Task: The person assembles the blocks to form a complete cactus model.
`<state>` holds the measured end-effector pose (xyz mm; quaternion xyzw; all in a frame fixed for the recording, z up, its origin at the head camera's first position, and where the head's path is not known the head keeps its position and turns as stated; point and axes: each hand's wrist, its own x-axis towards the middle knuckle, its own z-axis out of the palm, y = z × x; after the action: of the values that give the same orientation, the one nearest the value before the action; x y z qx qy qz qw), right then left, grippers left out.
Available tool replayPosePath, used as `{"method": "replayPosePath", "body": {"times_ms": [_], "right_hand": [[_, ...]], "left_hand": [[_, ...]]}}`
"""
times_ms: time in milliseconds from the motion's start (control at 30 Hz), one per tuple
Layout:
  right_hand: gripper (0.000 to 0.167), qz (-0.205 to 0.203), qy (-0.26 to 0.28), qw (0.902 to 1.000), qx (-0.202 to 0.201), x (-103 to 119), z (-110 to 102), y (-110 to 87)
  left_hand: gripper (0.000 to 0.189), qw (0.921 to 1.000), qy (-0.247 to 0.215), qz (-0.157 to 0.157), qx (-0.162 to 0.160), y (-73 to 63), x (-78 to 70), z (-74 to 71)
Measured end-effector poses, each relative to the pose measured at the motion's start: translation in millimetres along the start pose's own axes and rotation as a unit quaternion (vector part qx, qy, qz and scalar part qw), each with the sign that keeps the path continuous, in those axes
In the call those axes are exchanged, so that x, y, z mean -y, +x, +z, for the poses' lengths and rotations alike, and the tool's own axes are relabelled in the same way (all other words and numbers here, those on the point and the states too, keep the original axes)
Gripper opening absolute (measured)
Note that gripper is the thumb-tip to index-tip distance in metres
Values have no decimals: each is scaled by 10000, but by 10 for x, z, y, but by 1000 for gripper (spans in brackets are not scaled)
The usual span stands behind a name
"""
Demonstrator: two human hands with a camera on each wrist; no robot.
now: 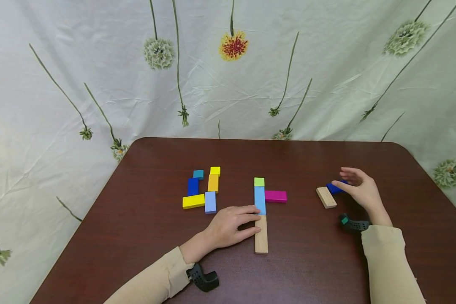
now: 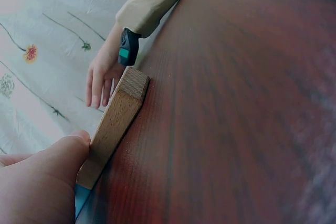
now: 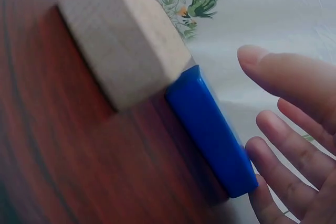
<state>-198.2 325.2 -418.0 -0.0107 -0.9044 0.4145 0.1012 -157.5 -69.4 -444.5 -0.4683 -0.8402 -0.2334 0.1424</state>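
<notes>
My left hand (image 1: 232, 226) lies beside a column of blocks, its fingers extended. The fingertips touch the light blue block (image 1: 260, 200) and the long plain wooden block (image 1: 261, 242); in the left wrist view the thumb (image 2: 71, 153) rests against the wooden block's side. A green block (image 1: 259, 182) tops the column, and a magenta block (image 1: 275, 196) sticks out to its right. Over at the right, my right hand (image 1: 361, 190) hovers with spread fingers by a dark blue block (image 3: 212, 135), holding nothing. A short plain wooden block (image 1: 326, 197) touches that blue block.
Left of the column lies a second group: a teal block (image 1: 198, 174), a blue block (image 1: 193, 186), an orange block (image 1: 213, 183), a periwinkle block (image 1: 210, 202) and two yellow ones. The dark brown table (image 1: 156, 274) ends at a flower-printed cloth (image 1: 228, 84).
</notes>
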Motion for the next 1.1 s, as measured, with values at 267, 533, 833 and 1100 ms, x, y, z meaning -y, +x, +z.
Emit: {"method": "replayPosePath", "body": {"times_ms": [267, 533, 833, 1100], "right_hand": [[62, 32, -18, 10000, 75, -59, 3, -6], [70, 168, 74, 9989, 442, -97, 3, -33], [75, 177, 79, 9965, 808, -134, -10, -29], [73, 170, 41, 9960, 879, -128, -28, -46]], "left_hand": [[32, 10000, 30, 0, 9, -2, 2, 2], [32, 10000, -23, -64, 64, 0, -1, 2], [33, 10000, -3, -45, 54, -2, 2, 2], [32, 10000, -34, -76, 43, -3, 1, 3]]}}
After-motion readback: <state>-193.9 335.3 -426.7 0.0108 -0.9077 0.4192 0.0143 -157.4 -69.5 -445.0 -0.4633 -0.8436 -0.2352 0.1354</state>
